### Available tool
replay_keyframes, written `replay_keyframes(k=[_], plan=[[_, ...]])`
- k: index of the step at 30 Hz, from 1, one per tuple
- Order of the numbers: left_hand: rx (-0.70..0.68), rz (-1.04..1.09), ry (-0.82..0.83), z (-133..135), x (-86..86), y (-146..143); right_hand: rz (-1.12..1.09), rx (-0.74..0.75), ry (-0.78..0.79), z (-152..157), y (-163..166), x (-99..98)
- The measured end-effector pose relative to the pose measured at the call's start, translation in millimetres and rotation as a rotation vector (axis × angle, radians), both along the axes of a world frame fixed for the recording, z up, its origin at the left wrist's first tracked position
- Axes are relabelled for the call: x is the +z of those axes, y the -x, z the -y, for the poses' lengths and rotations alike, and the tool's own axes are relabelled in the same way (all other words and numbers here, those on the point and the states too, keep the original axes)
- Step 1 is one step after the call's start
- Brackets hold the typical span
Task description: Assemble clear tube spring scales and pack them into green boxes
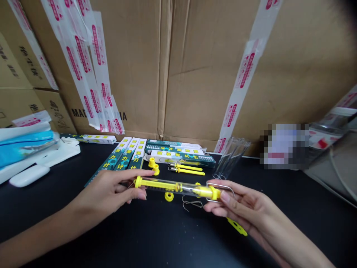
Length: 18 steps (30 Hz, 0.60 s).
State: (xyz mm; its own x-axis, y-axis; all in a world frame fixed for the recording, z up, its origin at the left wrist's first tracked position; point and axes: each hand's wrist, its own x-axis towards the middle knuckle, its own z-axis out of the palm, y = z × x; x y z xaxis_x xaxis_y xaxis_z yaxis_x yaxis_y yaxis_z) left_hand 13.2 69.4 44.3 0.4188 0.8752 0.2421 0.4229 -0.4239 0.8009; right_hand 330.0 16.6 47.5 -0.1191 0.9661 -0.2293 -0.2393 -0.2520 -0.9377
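A spring scale (178, 187) with a clear tube and yellow inner parts is held level above the black table (167, 238), between both hands. My left hand (114, 190) pinches its left yellow end cap. My right hand (245, 204) grips the right yellow end, where a metal wire loop sticks out. A flat yellow piece (237, 226) shows under my right hand's fingers. Below the tube lie a small yellow ring (169, 196) and a metal hook (192, 203).
Several green-and-white boxes (126, 154) lie in rows behind the hands, with two yellow rods (186, 169) and yellow caps (154, 165). Empty clear tubes (231, 156) lean at the back right. Taped cardboard cartons (195, 70) wall off the back. White and blue packages (25, 149) sit at left.
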Motion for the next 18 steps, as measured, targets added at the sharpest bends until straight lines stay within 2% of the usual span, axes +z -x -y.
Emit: replay_keyframes(k=[4, 10, 14, 18], plan=[[-0.059, -0.042, -0.125, -3, 9.7, 5, -0.041, -0.028, 0.022, -2, -5, 0.7], [-0.139, -0.132, -0.246, -10, 23.3, 14, 0.027, -0.093, -0.045, -3, -8, 3.2], [-0.089, -0.045, -0.288, -12, 27.5, 12, 0.050, -0.148, -0.072, -2, -6, 4.7], [0.039, 0.061, -0.247, -14, 31.9, 15, 0.008, -0.190, -0.092, -3, -4, 5.7]])
